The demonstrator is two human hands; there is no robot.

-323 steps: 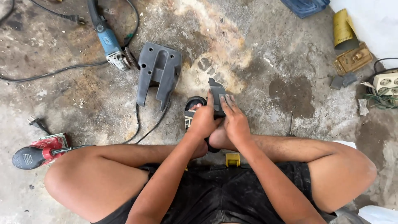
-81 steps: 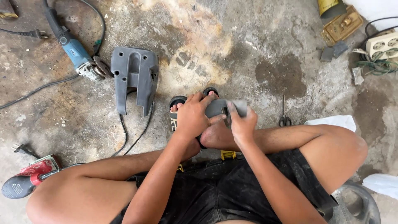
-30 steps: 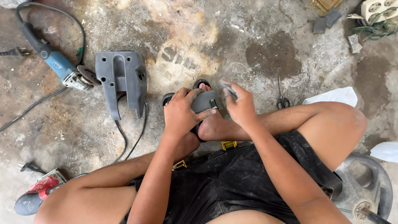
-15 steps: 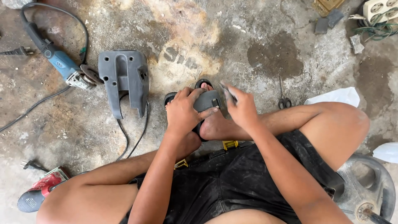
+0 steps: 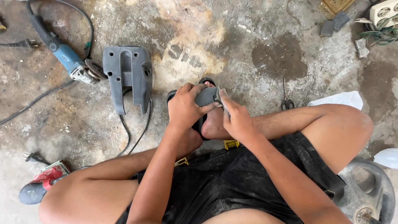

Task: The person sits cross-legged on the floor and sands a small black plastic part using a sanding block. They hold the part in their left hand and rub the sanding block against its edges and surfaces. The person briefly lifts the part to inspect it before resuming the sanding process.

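Left hand: we grip the grey tool part.
Right hand: our fingers pinch its 3 o'clock end.
Grey housing: at 9 o'clock.

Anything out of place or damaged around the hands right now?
Yes. A grey tool casing lies detached on the floor, apart from the grey part that the left hand and right hand hold. Cords trail loose nearby.

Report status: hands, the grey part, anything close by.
Left hand grips grey part from above. Right hand presses its right end. Part sits over bare foot. Grey housing and blue angle grinder lie apart, left.
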